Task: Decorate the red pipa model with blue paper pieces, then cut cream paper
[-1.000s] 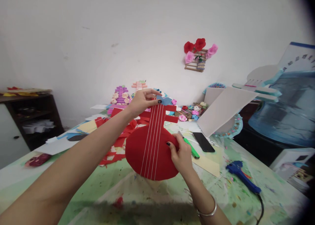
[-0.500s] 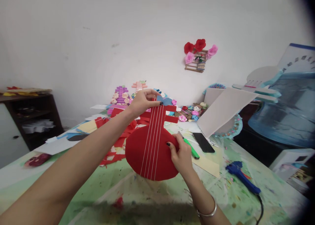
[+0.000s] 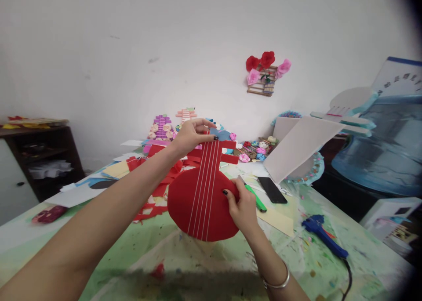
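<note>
I hold up a red paper lute-shaped cutout (image 3: 198, 200) with several white strings running down its neck and round body. My left hand (image 3: 191, 136) pinches the top of the neck, fingers closed on it. At the right rim of the round body, my right hand (image 3: 243, 208) grips the cutout with the thumb pressed on its front. The cutout stands upright above the paint-stained table (image 3: 198, 266).
Red paper scraps (image 3: 154, 191) lie behind the cutout. A green cutter (image 3: 255, 197), a black phone (image 3: 272, 190) and a blue glue gun (image 3: 323, 237) lie to the right. Paper crafts line the wall side; a white board (image 3: 296, 147) leans at right. A dark shelf (image 3: 36, 160) stands left.
</note>
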`<state>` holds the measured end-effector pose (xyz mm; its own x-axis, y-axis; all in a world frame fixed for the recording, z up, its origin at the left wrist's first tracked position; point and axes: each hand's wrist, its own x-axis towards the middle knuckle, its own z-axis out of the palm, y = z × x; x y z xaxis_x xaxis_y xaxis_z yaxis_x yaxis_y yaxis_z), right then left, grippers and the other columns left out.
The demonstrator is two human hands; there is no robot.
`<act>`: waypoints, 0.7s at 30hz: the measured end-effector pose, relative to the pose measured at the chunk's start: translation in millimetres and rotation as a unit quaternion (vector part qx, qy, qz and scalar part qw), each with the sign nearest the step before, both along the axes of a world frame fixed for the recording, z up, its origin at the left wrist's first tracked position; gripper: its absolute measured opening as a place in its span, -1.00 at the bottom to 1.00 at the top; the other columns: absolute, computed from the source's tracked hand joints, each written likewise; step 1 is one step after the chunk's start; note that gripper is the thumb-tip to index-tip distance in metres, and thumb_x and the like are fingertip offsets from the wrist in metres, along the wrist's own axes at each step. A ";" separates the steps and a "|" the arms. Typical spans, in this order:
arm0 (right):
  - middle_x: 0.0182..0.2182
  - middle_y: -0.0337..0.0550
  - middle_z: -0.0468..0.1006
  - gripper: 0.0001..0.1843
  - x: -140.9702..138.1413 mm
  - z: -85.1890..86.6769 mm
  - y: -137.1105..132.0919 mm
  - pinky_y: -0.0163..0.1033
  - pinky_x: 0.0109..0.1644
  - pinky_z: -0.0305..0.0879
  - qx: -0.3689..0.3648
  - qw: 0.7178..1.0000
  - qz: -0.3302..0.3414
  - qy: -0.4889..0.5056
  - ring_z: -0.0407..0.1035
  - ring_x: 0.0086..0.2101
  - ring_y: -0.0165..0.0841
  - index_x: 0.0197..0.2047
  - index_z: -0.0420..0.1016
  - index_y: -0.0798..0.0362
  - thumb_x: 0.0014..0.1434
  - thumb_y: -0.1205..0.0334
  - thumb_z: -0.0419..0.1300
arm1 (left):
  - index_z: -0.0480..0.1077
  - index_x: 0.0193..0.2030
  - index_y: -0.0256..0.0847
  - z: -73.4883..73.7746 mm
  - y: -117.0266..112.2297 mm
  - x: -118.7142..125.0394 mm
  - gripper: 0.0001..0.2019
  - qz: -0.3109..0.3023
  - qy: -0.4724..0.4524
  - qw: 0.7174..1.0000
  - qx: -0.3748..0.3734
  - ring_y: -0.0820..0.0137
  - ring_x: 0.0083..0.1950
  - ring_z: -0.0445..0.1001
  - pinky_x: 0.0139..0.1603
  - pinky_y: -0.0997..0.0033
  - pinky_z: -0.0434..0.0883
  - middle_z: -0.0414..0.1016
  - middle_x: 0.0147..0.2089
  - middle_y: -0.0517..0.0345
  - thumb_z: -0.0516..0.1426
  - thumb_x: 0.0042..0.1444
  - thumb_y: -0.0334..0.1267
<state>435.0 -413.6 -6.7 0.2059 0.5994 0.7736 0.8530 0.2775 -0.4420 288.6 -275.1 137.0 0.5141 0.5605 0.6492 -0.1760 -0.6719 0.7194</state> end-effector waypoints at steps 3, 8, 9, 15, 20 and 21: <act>-0.44 -0.18 0.51 -0.87 0.6 -0.2 0.7 -0.27 -0.36 0.20 0.000 1.000 0.000 0.003 0.39 -0.45 -0.27 -0.20 0.34 0.03 0.18 0.26 0.02 | 0.47 -0.14 -0.24 -0.4 4.0 -1.0 -0.67 -0.014 0.010 1.000 -0.008 0.34 -0.31 0.55 -0.24 0.26 0.49 0.58 -0.34 0.07 0.32 -0.10 -0.31; -0.43 -0.17 0.50 -0.88 1.7 -0.9 1.4 -0.27 -0.36 0.18 0.002 1.000 0.005 0.005 0.38 -0.45 -0.28 -0.20 0.33 0.03 0.19 0.25 0.03 | 0.47 -0.10 -0.27 -0.6 9.9 -2.7 -0.64 -0.040 0.024 0.999 -0.014 0.31 -0.17 0.55 -0.11 0.26 0.45 0.59 -0.23 -0.01 0.31 -0.06 -0.24; -0.43 -0.17 0.50 -0.88 1.9 -1.0 1.5 -0.27 -0.36 0.18 0.002 1.000 0.006 0.006 0.38 -0.45 -0.28 -0.20 0.33 0.03 0.19 0.25 0.03 | 0.48 -0.10 -0.27 -0.3 9.8 -2.8 -0.65 -0.035 0.024 0.999 -0.014 0.31 -0.16 0.55 -0.11 0.26 0.44 0.59 -0.23 -0.01 0.31 -0.04 -0.20; -0.45 -0.18 0.49 -0.87 1.7 -1.1 2.4 -0.27 -0.37 0.17 -0.003 1.000 0.005 0.001 0.36 -0.46 -0.28 -0.20 0.34 0.03 0.19 0.25 0.02 | 0.51 -0.27 -0.30 1.9 3.8 1.4 -0.66 0.005 0.014 1.000 -0.021 0.34 -0.26 0.53 -0.17 0.31 0.42 0.58 -0.33 0.03 0.35 -0.15 -0.11; -0.42 -0.18 0.50 -0.86 0.0 -1.3 1.3 -0.27 -0.35 0.17 0.001 1.000 0.013 0.010 0.36 -0.44 -0.29 -0.18 0.34 0.04 0.18 0.25 0.03 | 0.49 -0.41 -0.35 0.1 0.8 7.7 -0.65 0.065 0.000 0.998 -0.005 0.42 -0.43 0.44 -0.33 0.37 0.38 0.50 -0.47 0.09 0.37 -0.22 -0.08; -0.43 -0.18 0.49 -0.86 0.4 -1.2 1.5 -0.27 -0.35 0.17 -0.003 1.000 0.015 0.015 0.36 -0.45 -0.29 -0.19 0.34 0.04 0.18 0.24 0.03 | 0.50 -0.39 -0.35 -0.1 1.3 8.7 -0.65 0.081 0.005 0.997 0.002 0.41 -0.42 0.44 -0.34 0.37 0.37 0.50 -0.46 0.07 0.37 -0.20 -0.08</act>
